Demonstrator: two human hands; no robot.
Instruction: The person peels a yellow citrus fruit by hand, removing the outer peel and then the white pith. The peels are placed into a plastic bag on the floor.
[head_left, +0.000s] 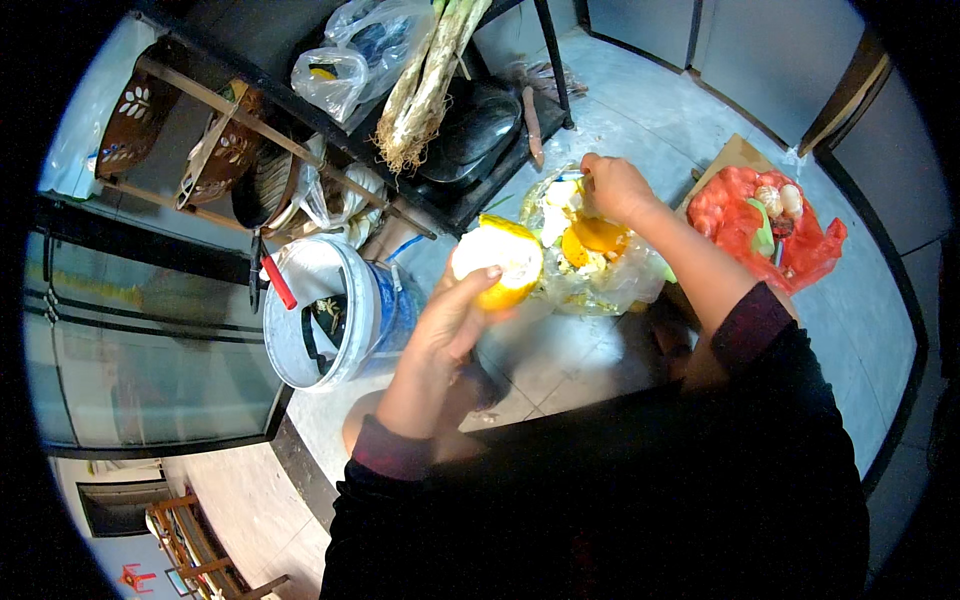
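Note:
My left hand (454, 315) holds a partly peeled yellow citrus fruit (499, 262), its white pith facing up and yellow rind left around the edge. To the right of it, my right hand (616, 189) is over the far rim of a clear plastic bag (592, 289), fingers bent together; whether anything is between them cannot be told. Yellow peel (596, 236) and whitish scraps lie in this bag on the floor.
A red plastic bag (810, 259) with pale round items and a green-handled thing lies at right. At left stands a white bucket (352, 360). Leeks or large scallions (420, 97) rest on a black rack beside a black lidded pan (480, 135). A wooden-framed shelf holds bowls.

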